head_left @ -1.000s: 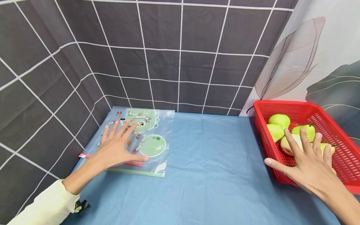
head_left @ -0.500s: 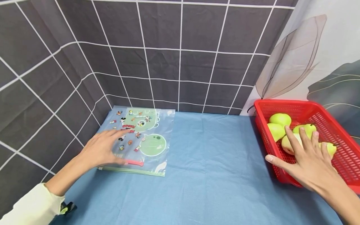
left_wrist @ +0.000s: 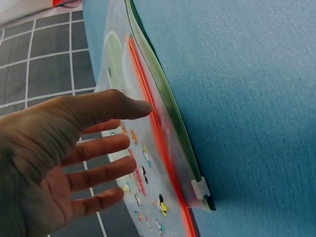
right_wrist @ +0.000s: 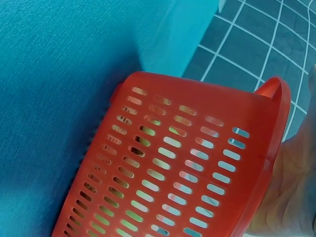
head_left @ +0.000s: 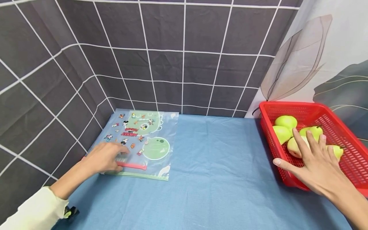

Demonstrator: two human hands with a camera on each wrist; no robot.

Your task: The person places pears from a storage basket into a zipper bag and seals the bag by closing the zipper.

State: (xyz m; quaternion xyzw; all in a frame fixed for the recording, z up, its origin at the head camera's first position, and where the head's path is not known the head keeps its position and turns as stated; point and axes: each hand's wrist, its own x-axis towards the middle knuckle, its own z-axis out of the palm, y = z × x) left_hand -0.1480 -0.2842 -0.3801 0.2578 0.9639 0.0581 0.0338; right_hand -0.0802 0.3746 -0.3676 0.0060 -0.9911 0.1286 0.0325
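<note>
In the head view, my left hand [head_left: 103, 156] is over the lower left of the clear printed zip bags [head_left: 156, 148], which lie flat in a stack. In the left wrist view, the thumb [left_wrist: 126, 106] reaches to the red zip strip [left_wrist: 157, 128]; whether it touches cannot be told. The other fingers are loosely bent above the cartoon print, holding nothing. A green-edged zip with a white slider [left_wrist: 200, 188] lies beside the red one. My right hand [head_left: 320, 171] is spread over the near left side of the red basket [head_left: 349, 169], above several green pears [head_left: 286, 123].
Blue cloth [head_left: 215, 159] covers the table between bags and basket. A dark tiled-pattern sheet [head_left: 166, 67] rises behind and at the left. A pale leaf-patterned sheet [head_left: 304, 54] hangs behind the basket. The basket's slotted wall [right_wrist: 168, 163] fills much of the right wrist view.
My left hand has drawn back from the middle of the bags toward their near left edge, and its spread fingers have bent. The right hand stays over the basket.
</note>
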